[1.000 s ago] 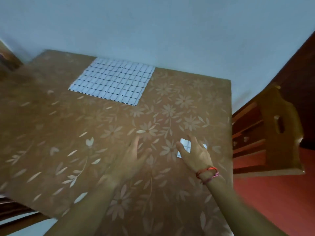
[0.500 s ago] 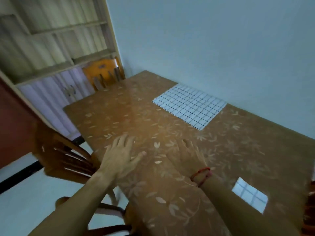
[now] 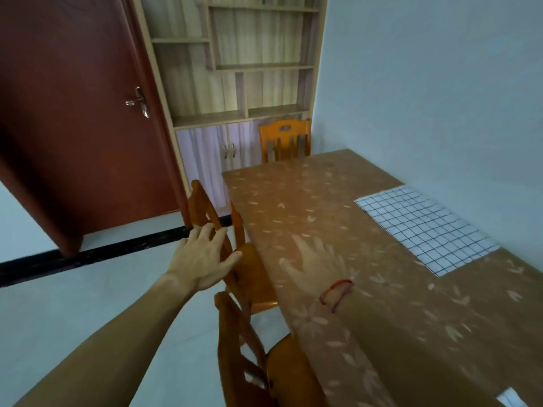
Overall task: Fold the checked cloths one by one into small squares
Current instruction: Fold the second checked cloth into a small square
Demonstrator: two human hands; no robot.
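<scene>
A white checked cloth [image 3: 426, 227] lies spread flat on the brown flowered table [image 3: 323, 207], at its far right side by the wall. A small folded checked square [image 3: 507, 401] peeks in at the bottom right edge of the view. My left hand [image 3: 205, 259] hovers with fingers straight over the back of a wooden chair, left of the table's edge. My right hand [image 3: 316, 264], with a red thread round the wrist, is spread above the tabletop and holds nothing. Both hands are well apart from the spread cloth.
Two orange wooden chairs [image 3: 235, 259] stand along the table's left edge, and a third chair [image 3: 285, 139] stands at its far end. Behind are a shelf unit with cupboard doors [image 3: 235, 83] and a dark red door [image 3: 73, 127]. Pale floor lies to the left.
The view has swung far to the left. The folded square has slid from under my right hand to the bottom right corner. Both hands have moved left, the left one off the table over a chair.
</scene>
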